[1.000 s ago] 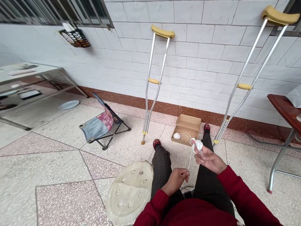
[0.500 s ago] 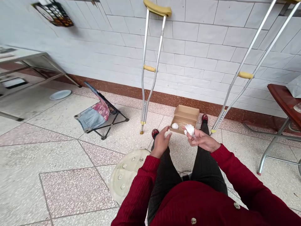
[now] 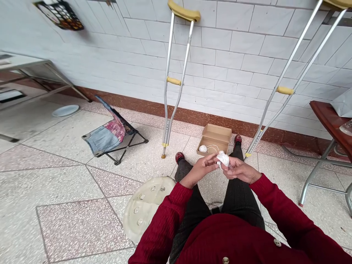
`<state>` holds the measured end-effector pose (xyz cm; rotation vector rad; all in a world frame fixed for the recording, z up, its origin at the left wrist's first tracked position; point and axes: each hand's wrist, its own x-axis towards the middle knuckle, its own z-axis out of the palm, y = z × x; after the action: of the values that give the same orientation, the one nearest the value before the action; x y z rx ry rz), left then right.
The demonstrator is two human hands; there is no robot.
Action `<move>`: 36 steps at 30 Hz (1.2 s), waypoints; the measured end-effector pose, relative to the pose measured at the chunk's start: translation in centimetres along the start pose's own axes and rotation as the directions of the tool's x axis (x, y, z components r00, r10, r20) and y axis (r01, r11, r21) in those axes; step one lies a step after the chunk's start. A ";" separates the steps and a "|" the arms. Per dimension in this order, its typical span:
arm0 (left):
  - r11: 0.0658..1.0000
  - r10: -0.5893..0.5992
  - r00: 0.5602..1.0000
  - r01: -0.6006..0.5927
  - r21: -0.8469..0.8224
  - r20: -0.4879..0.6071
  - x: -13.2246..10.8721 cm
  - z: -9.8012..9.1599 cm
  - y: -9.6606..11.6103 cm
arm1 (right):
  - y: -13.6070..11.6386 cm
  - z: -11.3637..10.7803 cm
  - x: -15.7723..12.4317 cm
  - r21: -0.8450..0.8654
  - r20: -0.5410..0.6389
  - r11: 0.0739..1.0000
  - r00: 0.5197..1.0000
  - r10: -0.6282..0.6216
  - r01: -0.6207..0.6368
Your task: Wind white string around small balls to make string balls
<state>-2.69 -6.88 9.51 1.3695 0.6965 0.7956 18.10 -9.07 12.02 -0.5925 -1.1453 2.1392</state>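
Observation:
A bundle of white yarn (image 3: 223,160) is held over my lap, between both hands. My right hand (image 3: 238,170) grips it from the right with thumb and fingers. From the other side my left hand (image 3: 202,169) reaches in, its thumb and fingertips at the bundle's left edge; the exact grip is partly hidden. Beyond the hands, an open cardboard box (image 3: 217,134) lies on the floor between my feet. Inside it, at the left, sits a ball of white yarn (image 3: 203,148), and a loose strand (image 3: 213,146) runs from it toward the bundle.
Two crutches (image 3: 174,80) (image 3: 285,90) lean against the tiled wall. A folding chair (image 3: 106,137) and a pale plate (image 3: 65,110) are to the left, with a table (image 3: 26,66) beyond. Beside my left leg is a round pale stool top (image 3: 145,209). A red-brown seat (image 3: 330,119) stands right.
My left hand has moved right and now meets the yarn bundle. My right hand with the bundle has come slightly lower and nearer. The view has shifted a little.

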 end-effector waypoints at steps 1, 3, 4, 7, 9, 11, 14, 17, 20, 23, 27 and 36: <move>0.999 -0.015 1.000 0.014 0.046 0.022 -0.3 0.0 -0.3 | -0.1 0.1 -0.1 0.020 0.003 1.000 1.000 -0.011 0.011; 0.984 -0.028 0.999 0.023 0.176 0.026 -1.0 0.1 -1.1 | -0.2 0.3 -0.2 0.059 0.010 0.997 0.999 -0.041 0.040; 0.968 -0.031 0.999 0.027 0.249 0.013 -1.4 0.3 -1.6 | -0.3 0.3 -0.1 0.068 0.008 0.996 0.998 -0.056 0.056; 0.888 -0.078 0.997 0.072 0.455 -0.005 -2.9 1.3 -3.3 | 0.3 -0.6 0.8 0.014 -0.030 0.996 0.996 -0.084 0.084; 0.797 -0.115 0.993 0.086 0.598 0.011 -3.8 1.9 -3.8 | 1.5 -1.7 1.5 -0.119 -0.066 0.991 0.996 -0.066 0.058; 0.684 -0.075 0.997 0.054 0.727 -0.003 -4.1 2.0 -3.6 | 3.2 -2.8 1.9 -0.307 -0.093 0.951 0.996 0.002 -0.031; 0.568 0.062 0.998 -0.044 0.822 0.010 -3.8 1.0 -2.3 | 5.7 -3.4 1.6 -0.498 -0.050 0.849 0.983 0.177 -0.178; 0.628 0.103 0.994 -0.093 0.773 0.036 -3.0 -0.3 -1.6 | 6.8 -2.3 0.5 -0.452 0.051 0.864 0.961 0.272 -0.220; 0.832 0.057 0.998 -0.046 0.553 -0.003 -2.5 -0.7 -2.6 | 6.2 -0.9 -0.6 -0.307 0.047 0.929 0.972 0.229 -0.204; 0.961 -0.014 1.000 0.019 0.275 -0.020 -2.5 0.1 -4.5 | 5.2 0.0 -1.0 -0.256 0.007 0.951 0.984 0.178 -0.170; 0.992 -0.040 0.992 0.054 0.114 -0.123 -2.7 1.2 -6.0 | 4.4 0.4 -0.8 -0.113 0.027 0.973 0.978 0.206 -0.201; 0.970 -0.019 0.998 0.033 0.243 -0.062 -5.3 0.0 -3.8 | 4.5 0.1 -0.3 0.032 0.037 0.967 0.967 0.250 -0.251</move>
<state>-5.36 -11.39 5.59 1.5593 0.8793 0.7501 16.87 -11.23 8.30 -0.7209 -1.0947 2.3863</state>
